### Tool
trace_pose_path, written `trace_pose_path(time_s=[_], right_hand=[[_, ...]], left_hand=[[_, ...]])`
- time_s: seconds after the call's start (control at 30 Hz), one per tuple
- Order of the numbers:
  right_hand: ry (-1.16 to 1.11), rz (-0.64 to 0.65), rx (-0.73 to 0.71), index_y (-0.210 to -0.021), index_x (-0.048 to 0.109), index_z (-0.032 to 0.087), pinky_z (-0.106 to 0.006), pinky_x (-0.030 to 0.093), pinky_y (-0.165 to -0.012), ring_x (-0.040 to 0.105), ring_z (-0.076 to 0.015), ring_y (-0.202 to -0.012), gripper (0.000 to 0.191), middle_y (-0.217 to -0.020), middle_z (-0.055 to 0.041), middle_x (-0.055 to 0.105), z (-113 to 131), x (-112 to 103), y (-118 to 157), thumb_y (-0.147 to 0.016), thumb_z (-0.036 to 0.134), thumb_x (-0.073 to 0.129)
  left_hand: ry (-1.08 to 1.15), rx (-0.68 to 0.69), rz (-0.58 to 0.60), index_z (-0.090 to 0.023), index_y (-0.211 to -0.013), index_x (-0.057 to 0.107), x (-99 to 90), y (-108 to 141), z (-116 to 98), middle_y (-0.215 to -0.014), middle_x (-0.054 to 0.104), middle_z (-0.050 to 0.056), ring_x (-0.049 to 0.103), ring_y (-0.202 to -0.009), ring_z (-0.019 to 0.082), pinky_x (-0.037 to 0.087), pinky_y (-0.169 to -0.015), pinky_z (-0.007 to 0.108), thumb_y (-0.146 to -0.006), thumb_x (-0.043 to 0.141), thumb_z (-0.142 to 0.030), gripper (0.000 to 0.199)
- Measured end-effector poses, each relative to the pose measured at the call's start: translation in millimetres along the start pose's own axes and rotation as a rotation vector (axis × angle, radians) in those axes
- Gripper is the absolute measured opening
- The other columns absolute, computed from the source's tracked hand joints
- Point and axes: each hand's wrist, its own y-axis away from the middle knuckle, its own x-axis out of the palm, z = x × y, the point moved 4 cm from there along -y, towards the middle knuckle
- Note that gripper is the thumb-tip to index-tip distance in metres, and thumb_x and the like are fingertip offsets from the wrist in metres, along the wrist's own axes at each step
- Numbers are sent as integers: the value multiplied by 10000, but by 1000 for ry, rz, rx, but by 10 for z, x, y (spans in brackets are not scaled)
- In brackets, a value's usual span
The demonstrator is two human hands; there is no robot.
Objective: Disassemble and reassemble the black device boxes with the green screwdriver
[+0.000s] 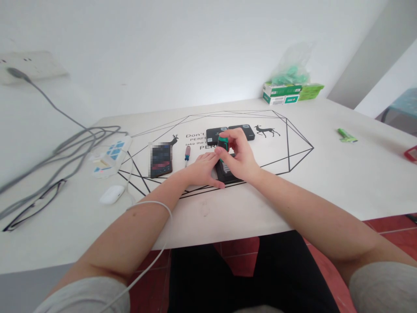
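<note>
Near the middle of the white table (208, 217), my right hand (239, 152) is closed round a green and black tool handle (223, 142), held upright over a black device (231, 177). My left hand (204, 169) lies against the left side of that device, its thumb and fingers apart. The tip of the tool is hidden. Just behind my hands are a black box (213, 135) and a second black box (246, 131) beside it. A small screwdriver (187, 153) lies left of my left hand, with a phone (161, 160) farther left.
At the left lie a white power strip (110, 156), grey cables (78, 148), a white earbud case (112, 194) and glasses (39, 204). Green and white boxes (282, 93) stand at the back right. A green packet (347, 135) lies at the right. A thin white cable crosses my left forearm.
</note>
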Motion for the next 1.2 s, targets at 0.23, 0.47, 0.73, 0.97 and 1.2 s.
trace_pose_path(time_s=[0.23,0.47,0.73,0.97,1.2], right_hand=[[-245,19,98,-1188,533,300,-407,641,-848,703,-163,-913,379,-1365,-79,553,-42,48,10,-917,389,784],[-257,140,107,-1296,616,293,-408,632,-952,745,-191,-1063,266,-1252,-60,725,101,28,31,-1107,380,451],[-43,77,-3,-1287,618,273,-371,595,-745,634,-175,-849,254,-1159,-76,690,115,-7,-10,-1056,354,551],[37,94,-41,-1289,636,265,-463,597,-912,622,-243,-1069,345,-1141,-90,658,127,-10,-31,-996,443,663],[-185,167,93,-1428,595,304,-462,621,-944,670,-230,-1132,409,-1327,-99,670,106,1,-11,-1101,455,400]], left_hand=[[-25,5,-8,-155,-1690,251,33,-6,34,-1732,286,264,326,-1547,520,271,-1240,660,-690,694,-942,1348],[-79,19,-3,-165,-1625,412,36,-8,39,-1645,444,244,394,-1492,514,290,-1225,654,-687,729,-913,1241],[-10,11,-7,-160,-1611,415,0,0,-2,-1614,459,247,410,-1481,497,313,-1221,632,-684,710,-938,1246],[21,21,-15,-157,-1605,428,-5,8,-18,-1604,472,241,443,-1455,475,300,-1235,620,-711,727,-905,1204],[-5,8,-10,-192,-1623,400,-11,-1,-28,-1642,436,241,375,-1508,515,289,-1227,667,-689,724,-919,1228]])
